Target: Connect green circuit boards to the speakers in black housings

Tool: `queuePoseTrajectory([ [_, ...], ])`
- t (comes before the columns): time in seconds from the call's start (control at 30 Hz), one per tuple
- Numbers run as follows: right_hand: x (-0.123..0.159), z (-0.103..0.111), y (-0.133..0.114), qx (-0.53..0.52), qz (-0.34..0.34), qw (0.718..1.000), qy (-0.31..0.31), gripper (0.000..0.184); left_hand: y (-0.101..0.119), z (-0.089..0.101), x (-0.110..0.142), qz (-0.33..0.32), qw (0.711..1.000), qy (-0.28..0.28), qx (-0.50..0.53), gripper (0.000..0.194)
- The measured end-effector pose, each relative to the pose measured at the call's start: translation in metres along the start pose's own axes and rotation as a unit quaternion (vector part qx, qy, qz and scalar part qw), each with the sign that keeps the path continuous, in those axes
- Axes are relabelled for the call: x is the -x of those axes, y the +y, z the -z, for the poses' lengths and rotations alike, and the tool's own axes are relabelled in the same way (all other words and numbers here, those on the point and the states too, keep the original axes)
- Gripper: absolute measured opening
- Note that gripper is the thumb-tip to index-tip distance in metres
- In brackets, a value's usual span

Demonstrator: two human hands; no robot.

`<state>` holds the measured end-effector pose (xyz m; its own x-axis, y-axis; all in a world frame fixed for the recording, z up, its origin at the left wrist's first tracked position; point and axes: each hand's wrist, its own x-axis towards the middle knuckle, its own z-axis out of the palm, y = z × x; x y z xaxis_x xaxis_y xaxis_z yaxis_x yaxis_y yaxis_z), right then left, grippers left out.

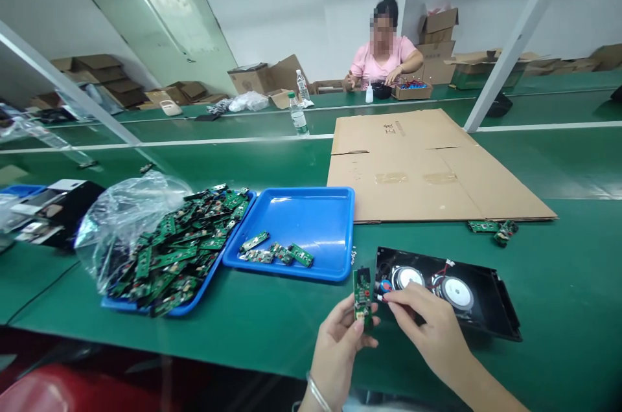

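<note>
My left hand [337, 341] is closed around a narrow green circuit board [362, 295], held upright between thumb and fingers. My right hand [430, 324] pinches a small white wire plug [380, 297] close to the board's right side. Just behind those fingertips sits a round blue and red part [385, 286]. Partly under my right hand lies a black speaker housing [490, 298], open side up. Two round white-backed speakers, a left one [407, 277] and a right one [457, 293], are set in it, with thin red wires by them.
A blue tray [311, 201] holds several boards; left of it, another tray [194, 305] is heaped with boards beside a clear plastic bag [126, 211]. Flat cardboard [422, 166] lies behind the housing, two boards [483, 226] at its edge. Across the bench sits a person [381, 62].
</note>
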<state>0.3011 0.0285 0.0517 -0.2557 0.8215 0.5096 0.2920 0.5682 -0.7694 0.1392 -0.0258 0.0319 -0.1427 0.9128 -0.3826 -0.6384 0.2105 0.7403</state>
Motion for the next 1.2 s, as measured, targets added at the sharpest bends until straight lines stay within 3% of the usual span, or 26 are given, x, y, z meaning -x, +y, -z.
queuePoseTrajectory([
  [0.13,-0.001,-0.006,-0.002,0.045,0.089,0.994,0.041,0.016,-0.008,0.0,-0.003,-0.029,0.999,-0.021,-0.016,0.04],
  [0.3,0.001,-0.01,-0.003,0.078,0.082,0.993,0.043,0.016,-0.012,-0.002,-0.001,-0.05,0.998,-0.03,-0.024,0.037],
  [0.47,0.002,0.001,-0.003,0.086,0.085,0.989,0.082,0.013,-0.006,-0.005,0.002,-0.014,0.999,-0.008,-0.044,0.031],
  [0.57,0.004,0.014,0.004,0.132,0.038,0.975,0.175,0.01,-0.001,-0.007,0.003,0.015,1.0,-0.002,-0.019,0.033],
  [0.63,0.006,0.019,0.011,0.144,-0.025,0.969,0.199,0.008,0.0,-0.009,0.003,0.025,1.0,-0.01,-0.001,0.04],
  [0.73,0.007,0.02,0.017,0.142,-0.056,0.976,0.158,0.012,-0.002,-0.011,0.002,0.013,1.0,-0.011,0.005,0.049],
  [0.83,0.006,0.013,0.014,0.13,0.008,0.988,0.088,0.014,-0.004,-0.009,-0.001,-0.009,0.999,-0.027,-0.026,0.049],
  [0.97,0.005,0.001,0.003,0.102,0.072,0.992,0.0,0.018,-0.002,-0.001,-0.005,-0.021,0.99,-0.093,-0.104,0.047],
  [1.2,0.008,-0.004,-0.003,0.139,0.122,0.982,-0.039,0.02,0.001,0.005,-0.005,-0.049,0.973,-0.154,-0.168,0.038],
])
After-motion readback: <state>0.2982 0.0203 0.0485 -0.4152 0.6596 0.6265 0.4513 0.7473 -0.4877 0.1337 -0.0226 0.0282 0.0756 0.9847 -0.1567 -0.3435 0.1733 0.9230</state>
